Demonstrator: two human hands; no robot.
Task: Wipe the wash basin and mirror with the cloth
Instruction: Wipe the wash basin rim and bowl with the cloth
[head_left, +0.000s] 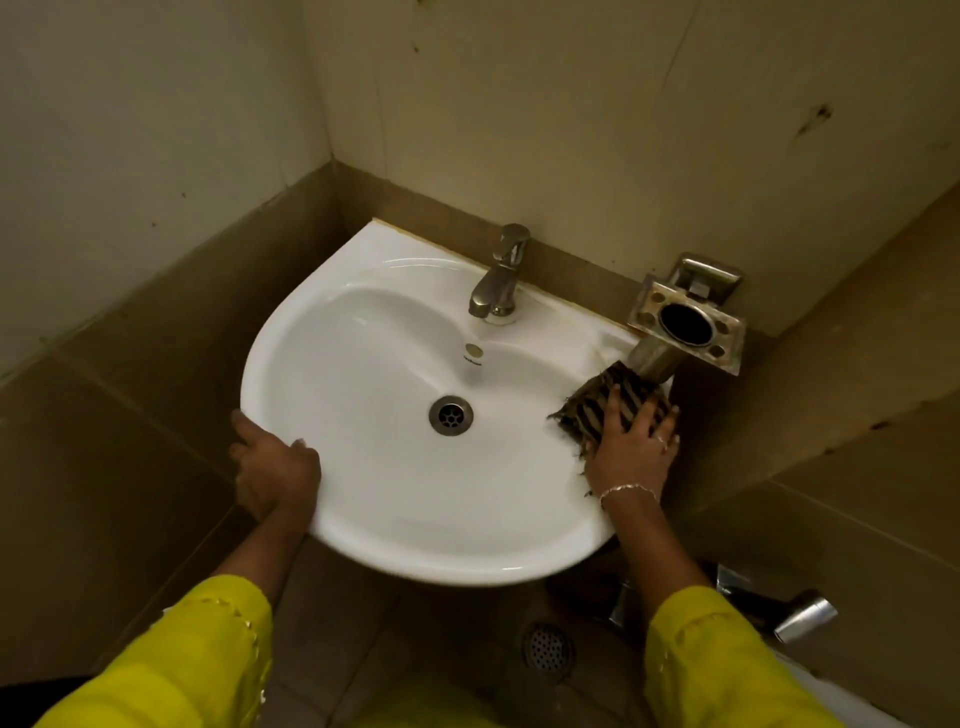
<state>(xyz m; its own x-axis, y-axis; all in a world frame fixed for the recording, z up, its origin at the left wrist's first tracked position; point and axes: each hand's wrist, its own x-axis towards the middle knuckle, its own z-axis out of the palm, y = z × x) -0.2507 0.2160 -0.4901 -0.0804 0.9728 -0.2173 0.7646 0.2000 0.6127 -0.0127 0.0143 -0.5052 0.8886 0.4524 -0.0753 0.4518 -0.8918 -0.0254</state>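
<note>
A white wash basin is fixed in the wall corner, with a metal drain in its bowl. My right hand lies flat with spread fingers on a dark striped cloth, pressing it on the basin's right rim. My left hand grips the basin's left front edge. No mirror is in view.
A steel tap stands at the back of the basin. A metal tumbler holder juts from the wall just above the cloth. Tiled walls close in on both sides. A floor drain and a metal fitting lie below.
</note>
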